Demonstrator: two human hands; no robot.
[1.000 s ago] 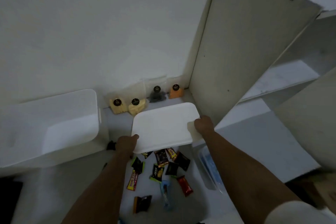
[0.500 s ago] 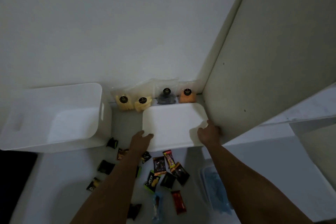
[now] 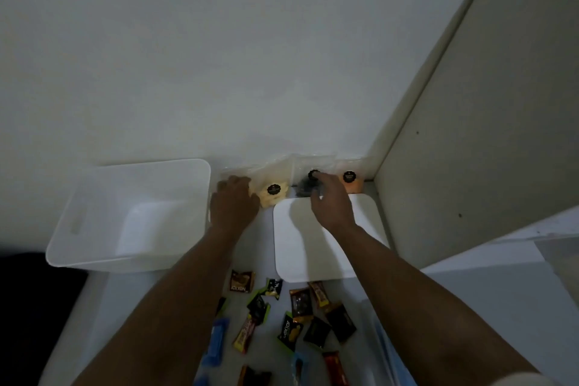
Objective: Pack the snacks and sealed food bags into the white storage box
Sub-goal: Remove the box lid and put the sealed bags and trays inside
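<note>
The white storage box (image 3: 94,247) stands open at the left. Its white lid (image 3: 300,247) lies flat on the table to the right. Against the wall lean sealed food bags: a pale yellow one (image 3: 272,194), a dark one (image 3: 302,189) and an orange one (image 3: 352,182). My left hand (image 3: 233,200) covers the leftmost bag, which is mostly hidden beneath it. My right hand (image 3: 329,200) reaches over the lid, fingers and thumb around the dark bag. Several small snack packets (image 3: 300,304) lie scattered on the near part of the table.
A beige cabinet panel (image 3: 470,150) rises right of the lid and bags. A blue packet (image 3: 216,341) lies near my left forearm. The white wall (image 3: 219,72) stands just behind the bags. The floor at the far left is dark.
Both hands have let go of the lid, which now lies flat. They have moved forward to the sealed bags at the wall, the left to the leftmost bag, the right to the dark one.
</note>
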